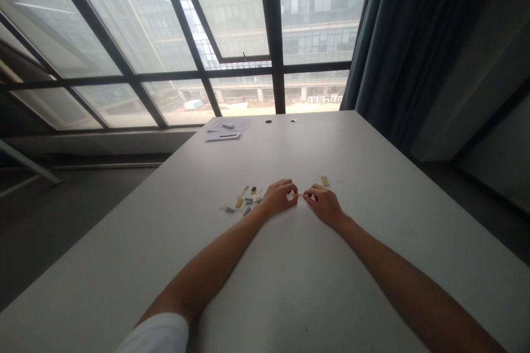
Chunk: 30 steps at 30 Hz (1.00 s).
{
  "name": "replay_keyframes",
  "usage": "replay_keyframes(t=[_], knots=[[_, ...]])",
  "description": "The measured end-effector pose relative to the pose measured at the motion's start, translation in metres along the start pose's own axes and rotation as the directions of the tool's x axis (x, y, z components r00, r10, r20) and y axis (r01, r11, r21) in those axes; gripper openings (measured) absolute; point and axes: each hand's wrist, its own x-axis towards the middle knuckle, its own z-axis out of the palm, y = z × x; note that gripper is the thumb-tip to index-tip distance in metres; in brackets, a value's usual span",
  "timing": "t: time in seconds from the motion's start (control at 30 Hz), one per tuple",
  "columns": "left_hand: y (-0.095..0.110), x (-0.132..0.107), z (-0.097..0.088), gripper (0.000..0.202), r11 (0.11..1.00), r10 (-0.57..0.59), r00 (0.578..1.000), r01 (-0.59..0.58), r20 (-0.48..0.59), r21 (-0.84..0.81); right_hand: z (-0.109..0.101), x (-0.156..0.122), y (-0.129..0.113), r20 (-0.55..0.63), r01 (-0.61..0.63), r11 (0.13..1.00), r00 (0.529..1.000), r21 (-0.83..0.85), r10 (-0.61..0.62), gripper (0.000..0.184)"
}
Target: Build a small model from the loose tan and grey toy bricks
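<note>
Both my hands rest on the white table (pixel 290 276) with their fingertips meeting. My left hand (pixel 278 197) and my right hand (pixel 323 202) are each curled in a pinch on the ends of a small thin yellow piece (pixel 301 195) held between them. Just left of my left hand lies a scatter of several small yellow, grey and blue building pieces (pixel 245 201). A separate yellow studded plate (pixel 325 180) lies a little beyond my right hand.
Papers and a clear bag (pixel 227 128) lie at the table's far edge by the window. Two round cable holes (pixel 281 121) sit in the tabletop there. A dark curtain (pixel 397 49) hangs at the right.
</note>
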Motion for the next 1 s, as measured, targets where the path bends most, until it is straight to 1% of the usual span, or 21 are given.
replay_keyframes(t=[0.17, 0.3, 0.43, 0.57, 1.0], knots=[[-0.007, 0.000, 0.004, 0.013, 0.997, -0.058, 0.998, 0.056, -0.029, -0.055, 0.001, 0.001, 0.002, -0.032, -0.036, 0.999, 0.999, 0.041, 0.037, 0.015], [-0.014, -0.001, 0.007, 0.015, 0.994, -0.076, 0.997, 0.073, -0.033, -0.083, 0.002, 0.002, 0.005, -0.054, -0.058, 0.996, 0.997, 0.066, 0.062, 0.014], [-0.020, -0.002, 0.011, 0.014, 0.991, -0.054, 0.994, 0.042, -0.090, -0.126, 0.005, 0.003, 0.007, -0.077, -0.054, 0.996, 0.995, 0.077, 0.060, 0.011], [-0.024, -0.002, 0.015, 0.012, 0.988, -0.039, 0.992, 0.020, -0.124, -0.152, 0.006, 0.003, 0.007, -0.081, -0.049, 0.995, 0.995, 0.086, 0.055, 0.010], [-0.026, -0.001, 0.017, 0.011, 0.987, -0.024, 0.990, 0.001, -0.142, -0.162, 0.007, 0.003, 0.009, -0.065, -0.058, 0.994, 0.996, 0.092, 0.064, 0.005]])
